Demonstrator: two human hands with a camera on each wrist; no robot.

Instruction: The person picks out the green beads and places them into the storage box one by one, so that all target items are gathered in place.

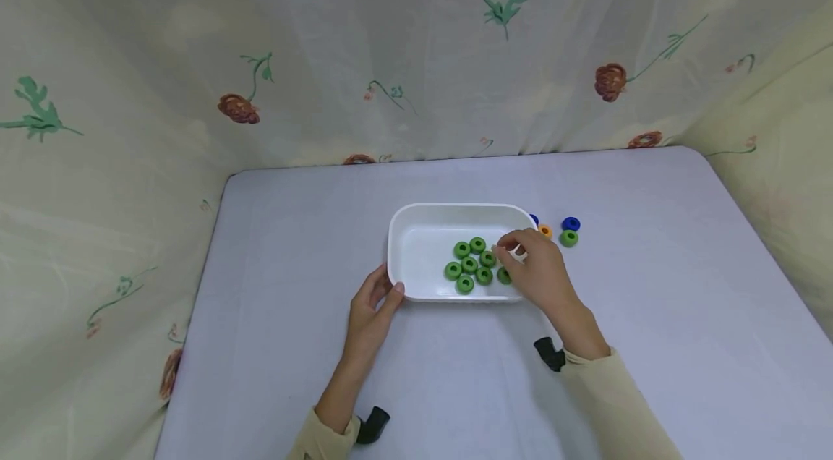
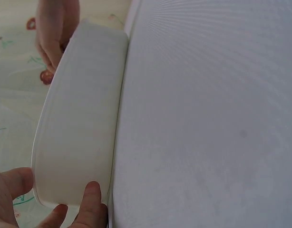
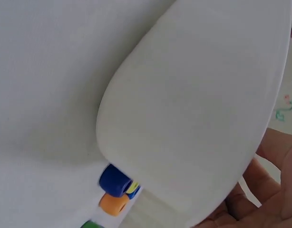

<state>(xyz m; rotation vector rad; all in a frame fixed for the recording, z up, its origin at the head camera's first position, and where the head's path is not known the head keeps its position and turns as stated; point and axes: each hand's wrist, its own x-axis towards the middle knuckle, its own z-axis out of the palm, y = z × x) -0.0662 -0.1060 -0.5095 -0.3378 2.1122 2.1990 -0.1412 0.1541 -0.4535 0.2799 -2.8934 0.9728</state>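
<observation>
A white tray (image 1: 416,250) with rounded corners stands on the table, holding several green ring-shaped beads (image 1: 468,265) with holes through them. At its near left corner my left hand (image 1: 372,312) grips the tray, thumb at the rim and fingers against the outer wall, as the left wrist view also shows. My right hand (image 1: 536,272) reaches over the right side, thumb and index finger bent toward each other close beside a green bead (image 1: 488,258). I cannot tell whether a bead is between those fingertips. Part of another green bead (image 1: 504,275) shows under this hand.
Outside the tray's right end lie a blue bead (image 1: 571,223), a green bead (image 1: 569,239) and an orange bead (image 1: 545,231). A yellow bead (image 3: 132,187) peeks out in the right wrist view. Behind the white-covered table (image 1: 293,228) hangs a flowered curtain (image 1: 312,48).
</observation>
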